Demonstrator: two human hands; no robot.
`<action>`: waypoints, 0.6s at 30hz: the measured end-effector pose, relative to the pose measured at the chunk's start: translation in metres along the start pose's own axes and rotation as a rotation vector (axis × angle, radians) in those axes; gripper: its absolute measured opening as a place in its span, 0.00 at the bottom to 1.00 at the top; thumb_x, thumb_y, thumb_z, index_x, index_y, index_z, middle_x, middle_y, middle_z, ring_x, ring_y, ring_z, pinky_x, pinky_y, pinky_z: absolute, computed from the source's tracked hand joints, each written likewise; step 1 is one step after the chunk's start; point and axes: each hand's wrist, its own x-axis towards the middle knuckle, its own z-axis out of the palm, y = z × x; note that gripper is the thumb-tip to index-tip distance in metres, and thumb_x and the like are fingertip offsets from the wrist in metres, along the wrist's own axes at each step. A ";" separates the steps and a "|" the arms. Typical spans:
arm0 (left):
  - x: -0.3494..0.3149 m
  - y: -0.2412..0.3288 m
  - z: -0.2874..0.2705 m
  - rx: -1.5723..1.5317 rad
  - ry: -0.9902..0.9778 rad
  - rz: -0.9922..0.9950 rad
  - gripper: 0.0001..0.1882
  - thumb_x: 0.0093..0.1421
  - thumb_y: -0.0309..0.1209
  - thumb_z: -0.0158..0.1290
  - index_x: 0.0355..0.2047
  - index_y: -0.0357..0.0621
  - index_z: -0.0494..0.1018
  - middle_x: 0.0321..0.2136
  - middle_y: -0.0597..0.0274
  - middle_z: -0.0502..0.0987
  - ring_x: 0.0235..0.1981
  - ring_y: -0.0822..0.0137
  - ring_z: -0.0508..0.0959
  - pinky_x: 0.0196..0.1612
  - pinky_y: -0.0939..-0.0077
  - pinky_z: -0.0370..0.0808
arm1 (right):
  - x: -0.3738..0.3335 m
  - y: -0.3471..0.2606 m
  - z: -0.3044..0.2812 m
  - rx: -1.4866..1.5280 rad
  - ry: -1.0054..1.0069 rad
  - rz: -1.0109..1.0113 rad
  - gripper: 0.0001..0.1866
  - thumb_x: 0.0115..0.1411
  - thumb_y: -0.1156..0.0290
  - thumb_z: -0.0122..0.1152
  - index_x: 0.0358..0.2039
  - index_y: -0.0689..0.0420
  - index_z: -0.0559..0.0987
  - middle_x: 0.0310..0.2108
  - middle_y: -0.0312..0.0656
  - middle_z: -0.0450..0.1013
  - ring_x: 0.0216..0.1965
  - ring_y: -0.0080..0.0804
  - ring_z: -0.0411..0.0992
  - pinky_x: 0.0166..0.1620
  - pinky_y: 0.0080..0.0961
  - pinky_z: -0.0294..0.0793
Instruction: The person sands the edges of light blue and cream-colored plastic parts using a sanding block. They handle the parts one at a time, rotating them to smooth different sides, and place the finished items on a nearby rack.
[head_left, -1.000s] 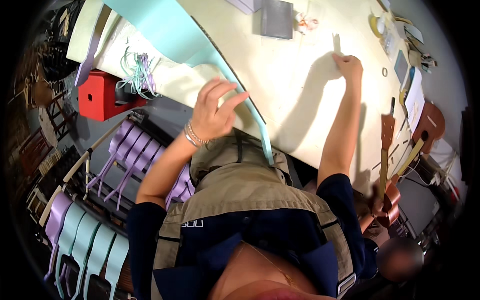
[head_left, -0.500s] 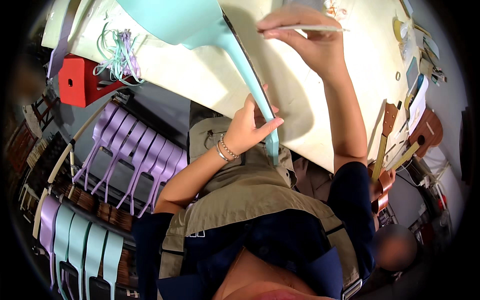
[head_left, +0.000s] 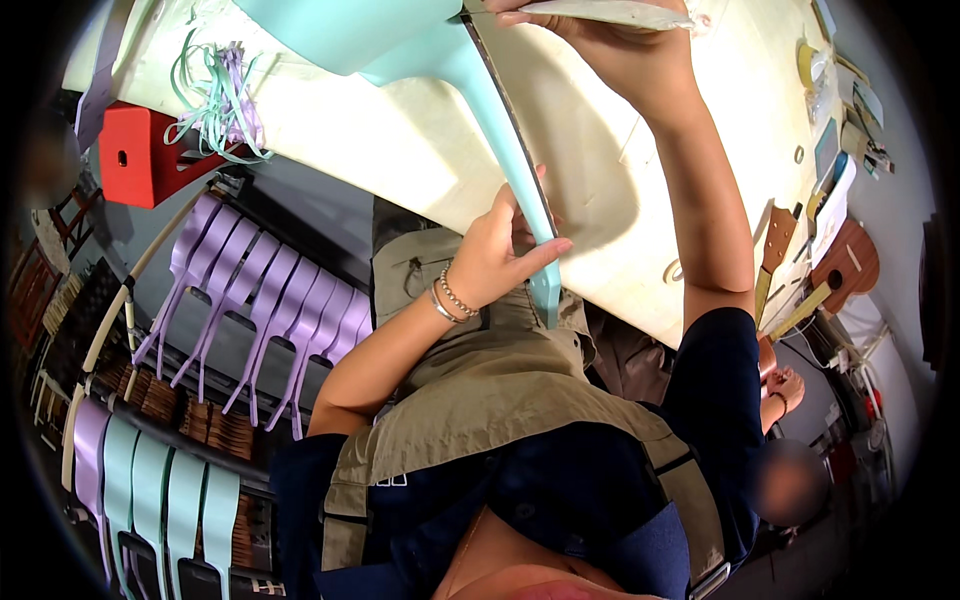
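Over the cream table (head_left: 420, 160), left hand (head_left: 500, 255) pinches the teal strip (head_left: 510, 150).

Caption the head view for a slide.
Left hand grips a turquoise ukulele neck; right hand holds a flat strip over the workbench.

Bright overhead light, soft shadows, strong fisheye rim distortion.

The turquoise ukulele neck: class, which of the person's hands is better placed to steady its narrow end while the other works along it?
Left. The left hand already grips the turquoise neck near its narrow end at the table edge; the right hand is farther up, holding a thin flat tool.
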 end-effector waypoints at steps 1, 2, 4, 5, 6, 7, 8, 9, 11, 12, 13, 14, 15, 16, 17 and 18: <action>0.000 0.000 0.000 0.005 -0.001 -0.002 0.39 0.52 0.27 0.59 0.59 0.39 0.49 0.36 0.58 0.73 0.37 0.70 0.75 0.41 0.75 0.75 | 0.000 0.000 -0.001 -0.022 -0.024 0.011 0.06 0.45 0.82 0.62 0.27 0.63 0.80 0.27 0.42 0.76 0.30 0.33 0.75 0.33 0.24 0.73; 0.000 0.000 0.000 0.011 -0.001 -0.004 0.39 0.52 0.27 0.59 0.59 0.39 0.49 0.36 0.58 0.73 0.37 0.70 0.75 0.41 0.75 0.75 | 0.000 -0.001 -0.003 -0.043 -0.047 0.021 0.06 0.45 0.82 0.62 0.27 0.63 0.80 0.26 0.42 0.76 0.30 0.33 0.75 0.33 0.24 0.73; 0.000 0.000 0.000 0.017 -0.004 0.000 0.39 0.52 0.27 0.59 0.59 0.39 0.50 0.36 0.58 0.73 0.37 0.70 0.75 0.41 0.75 0.75 | 0.000 -0.001 -0.003 -0.038 -0.042 0.032 0.06 0.44 0.83 0.62 0.26 0.63 0.80 0.26 0.42 0.76 0.30 0.32 0.75 0.33 0.24 0.73; 0.000 0.001 -0.001 0.018 -0.003 0.007 0.39 0.52 0.26 0.59 0.59 0.39 0.50 0.36 0.58 0.73 0.37 0.70 0.75 0.41 0.75 0.75 | 0.000 -0.002 0.000 -0.010 -0.015 0.032 0.06 0.44 0.83 0.62 0.26 0.63 0.80 0.26 0.42 0.76 0.30 0.32 0.75 0.33 0.24 0.74; 0.000 0.001 -0.001 0.018 -0.003 0.013 0.39 0.52 0.26 0.59 0.59 0.39 0.50 0.36 0.58 0.73 0.37 0.70 0.76 0.41 0.75 0.75 | 0.000 -0.002 0.002 0.018 0.013 0.032 0.06 0.44 0.83 0.62 0.26 0.63 0.80 0.26 0.42 0.76 0.30 0.32 0.75 0.34 0.24 0.74; 0.000 0.001 -0.001 0.014 -0.005 0.007 0.39 0.52 0.26 0.59 0.59 0.39 0.50 0.35 0.58 0.73 0.37 0.70 0.76 0.41 0.75 0.75 | 0.000 -0.002 0.001 -0.004 -0.007 0.034 0.06 0.44 0.83 0.62 0.26 0.63 0.80 0.26 0.42 0.76 0.30 0.32 0.75 0.34 0.24 0.74; 0.000 0.000 -0.001 0.010 -0.006 0.000 0.39 0.51 0.26 0.59 0.59 0.39 0.50 0.35 0.58 0.73 0.37 0.70 0.76 0.41 0.75 0.75 | -0.001 -0.002 -0.001 -0.026 -0.027 0.036 0.06 0.43 0.83 0.62 0.26 0.63 0.80 0.26 0.42 0.76 0.29 0.32 0.75 0.34 0.24 0.74; 0.001 0.000 -0.001 0.007 -0.006 -0.006 0.39 0.51 0.26 0.59 0.59 0.39 0.50 0.35 0.58 0.73 0.37 0.70 0.76 0.41 0.75 0.75 | -0.002 -0.001 -0.002 -0.047 -0.047 0.036 0.06 0.43 0.83 0.62 0.26 0.63 0.80 0.26 0.42 0.76 0.29 0.32 0.75 0.34 0.24 0.74; 0.001 0.001 -0.001 0.007 -0.003 -0.003 0.39 0.51 0.26 0.59 0.59 0.39 0.50 0.35 0.58 0.74 0.37 0.70 0.76 0.41 0.75 0.75 | -0.003 -0.001 -0.003 -0.029 -0.051 0.045 0.06 0.43 0.83 0.62 0.26 0.63 0.80 0.26 0.42 0.76 0.30 0.33 0.75 0.34 0.24 0.74; 0.000 0.001 0.000 0.004 -0.004 -0.003 0.39 0.51 0.26 0.59 0.59 0.39 0.50 0.35 0.58 0.74 0.37 0.70 0.76 0.41 0.75 0.75 | -0.005 -0.002 -0.003 -0.021 -0.053 0.054 0.06 0.43 0.83 0.62 0.26 0.63 0.80 0.26 0.42 0.76 0.30 0.33 0.75 0.34 0.24 0.74; 0.000 0.000 0.000 -0.004 -0.009 -0.004 0.39 0.51 0.28 0.60 0.59 0.39 0.50 0.35 0.59 0.73 0.37 0.70 0.76 0.40 0.76 0.75 | -0.005 -0.003 -0.002 -0.036 -0.045 0.060 0.06 0.44 0.83 0.62 0.26 0.63 0.80 0.26 0.42 0.76 0.30 0.33 0.75 0.34 0.24 0.74; 0.001 -0.001 -0.001 -0.012 -0.015 -0.005 0.40 0.51 0.29 0.60 0.59 0.40 0.49 0.35 0.60 0.72 0.38 0.70 0.76 0.40 0.76 0.75 | -0.004 -0.004 0.000 -0.050 -0.036 0.066 0.06 0.44 0.83 0.62 0.26 0.63 0.80 0.26 0.42 0.76 0.30 0.33 0.75 0.34 0.24 0.74; 0.001 -0.002 -0.002 -0.020 -0.019 -0.007 0.40 0.51 0.31 0.60 0.60 0.41 0.49 0.35 0.60 0.71 0.38 0.69 0.76 0.39 0.77 0.75 | -0.005 -0.005 0.002 -0.062 -0.028 0.072 0.06 0.44 0.83 0.62 0.25 0.63 0.80 0.26 0.42 0.76 0.30 0.33 0.75 0.34 0.24 0.74; 0.001 -0.002 -0.002 -0.019 -0.017 -0.013 0.41 0.51 0.31 0.60 0.60 0.40 0.49 0.35 0.60 0.71 0.38 0.70 0.76 0.39 0.77 0.75 | -0.007 -0.006 0.001 -0.069 -0.042 0.065 0.06 0.44 0.83 0.62 0.25 0.63 0.80 0.26 0.42 0.76 0.30 0.33 0.75 0.34 0.24 0.73; 0.001 -0.001 -0.001 -0.019 -0.016 -0.019 0.41 0.51 0.31 0.60 0.59 0.40 0.49 0.35 0.60 0.72 0.37 0.70 0.76 0.40 0.77 0.75 | -0.010 -0.008 -0.001 -0.076 -0.056 0.058 0.05 0.44 0.82 0.62 0.25 0.62 0.80 0.26 0.42 0.76 0.30 0.33 0.75 0.34 0.23 0.73; 0.001 -0.001 -0.001 -0.017 -0.012 -0.021 0.41 0.51 0.31 0.61 0.59 0.40 0.49 0.35 0.59 0.72 0.37 0.70 0.76 0.40 0.77 0.75 | -0.012 -0.009 -0.004 -0.084 -0.071 0.047 0.05 0.44 0.82 0.62 0.25 0.62 0.80 0.26 0.42 0.76 0.30 0.33 0.75 0.34 0.23 0.73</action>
